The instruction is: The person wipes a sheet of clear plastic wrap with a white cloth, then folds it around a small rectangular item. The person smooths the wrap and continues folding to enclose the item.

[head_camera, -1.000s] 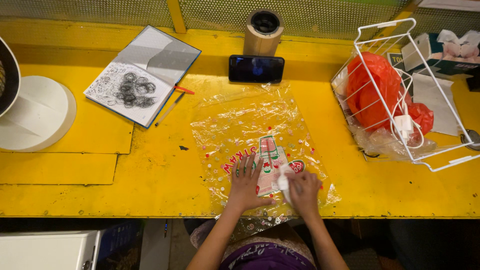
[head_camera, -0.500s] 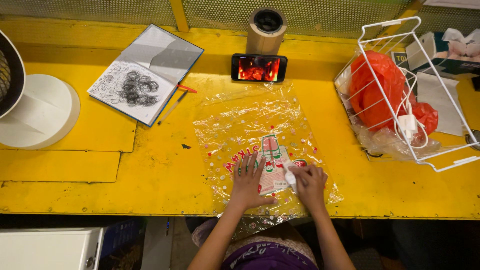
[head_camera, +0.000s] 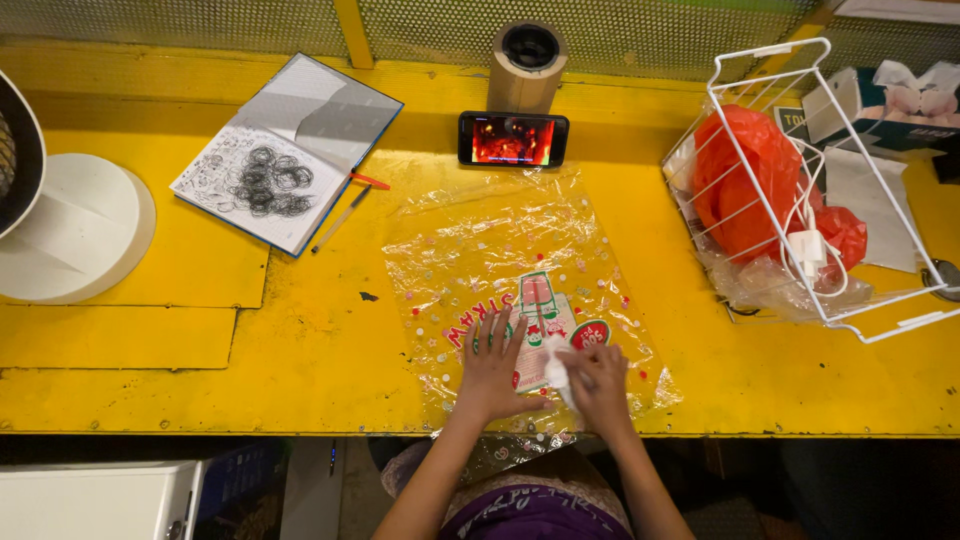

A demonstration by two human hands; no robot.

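— Where's the bag you're working on?

— The clear printed plastic bag [head_camera: 510,270] lies flat on the yellow workbench [head_camera: 250,340], straight in front of you, its near edge hanging just over the bench lip. A small printed paper card [head_camera: 540,320] sits on its lower half.

— And your hands?

— Your left hand [head_camera: 490,365] lies open, fingers spread, pressing flat on the bag just left of the card, holding nothing. Your right hand [head_camera: 598,382] is curled round a small white wad [head_camera: 556,368], perhaps cloth or tissue; the view is too small to tell which. The wad touches the bag beside the card.

— What's around it?

— Just past the bag's far edge a phone [head_camera: 513,138] with a lit red screen leans against a brown tape roll [head_camera: 527,55]. To your left lies an open notebook [head_camera: 285,150] covered in scribbles, with a pen [head_camera: 340,218] at its edge, and further left a white round base [head_camera: 75,230]. To your right stands a white wire rack [head_camera: 870,290] with an orange plastic bag [head_camera: 745,170] and a white charger [head_camera: 805,248] inside.
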